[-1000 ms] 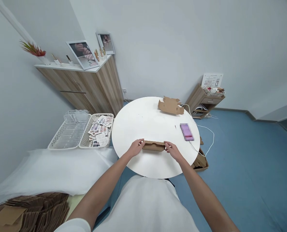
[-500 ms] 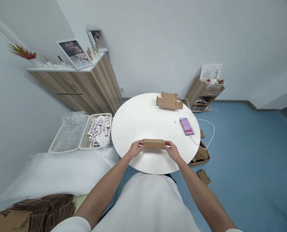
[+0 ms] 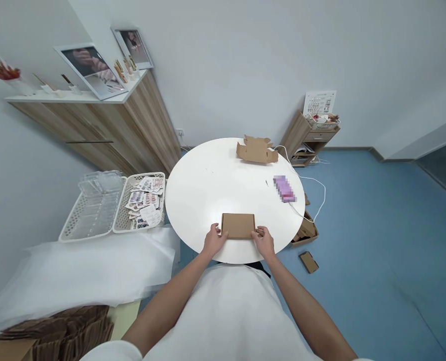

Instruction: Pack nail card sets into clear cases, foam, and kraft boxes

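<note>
A flat brown cardboard box [image 3: 238, 225], its lid closed, is at the near part of the round white table [image 3: 196, 185]. My left hand [image 3: 214, 240] grips its near left corner, thumb on top. At the near right corner, my right hand [image 3: 263, 241] holds it the same way, with the fingers along the side. Farther back on the table lies an unfolded cardboard box blank [image 3: 256, 150] with its flaps spread.
A blurred-out purple item [image 3: 284, 189] with a white cable lies at the table's right. Left of the table stand white baskets, one with printed cards [image 3: 148, 200], one with clear plastic trays [image 3: 95, 213]. A small box [image 3: 308, 262] rests on the floor at right.
The box was tilted up on edge with its front facing me; now its broad closed lid shows. My hands have shifted from its side ends to its near corners.
</note>
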`<state>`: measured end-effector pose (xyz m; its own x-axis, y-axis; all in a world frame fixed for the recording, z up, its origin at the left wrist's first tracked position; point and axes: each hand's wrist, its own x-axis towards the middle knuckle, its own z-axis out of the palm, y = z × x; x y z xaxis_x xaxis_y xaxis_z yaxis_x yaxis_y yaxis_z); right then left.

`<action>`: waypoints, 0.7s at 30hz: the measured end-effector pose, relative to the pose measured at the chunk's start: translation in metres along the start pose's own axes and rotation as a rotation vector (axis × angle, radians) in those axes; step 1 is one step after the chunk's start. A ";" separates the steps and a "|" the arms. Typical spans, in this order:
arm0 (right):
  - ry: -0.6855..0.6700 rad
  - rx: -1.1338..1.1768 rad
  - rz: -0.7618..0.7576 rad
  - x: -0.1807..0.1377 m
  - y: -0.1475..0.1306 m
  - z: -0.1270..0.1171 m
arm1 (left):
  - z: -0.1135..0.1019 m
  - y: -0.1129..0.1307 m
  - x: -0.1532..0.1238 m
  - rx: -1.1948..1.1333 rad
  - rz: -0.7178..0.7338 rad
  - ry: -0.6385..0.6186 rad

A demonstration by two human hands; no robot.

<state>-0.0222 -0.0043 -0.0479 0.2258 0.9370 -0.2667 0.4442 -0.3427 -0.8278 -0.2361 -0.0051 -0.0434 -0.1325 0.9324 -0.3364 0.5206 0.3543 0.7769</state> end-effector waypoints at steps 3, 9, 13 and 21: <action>-0.031 -0.022 0.055 0.006 -0.004 -0.011 | -0.003 0.008 0.005 0.118 0.000 -0.004; -0.257 -0.017 0.109 0.019 -0.024 -0.020 | -0.003 0.015 0.011 0.248 0.120 -0.070; -0.264 -0.169 0.015 0.024 -0.032 -0.016 | 0.011 0.015 0.011 0.271 0.098 -0.070; -0.316 -0.057 0.091 0.043 -0.020 -0.019 | 0.027 0.018 0.016 0.075 0.030 0.009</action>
<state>-0.0048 0.0419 -0.0337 -0.0098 0.8743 -0.4853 0.4842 -0.4205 -0.7673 -0.2060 0.0145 -0.0497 -0.1232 0.9433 -0.3082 0.5858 0.3198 0.7447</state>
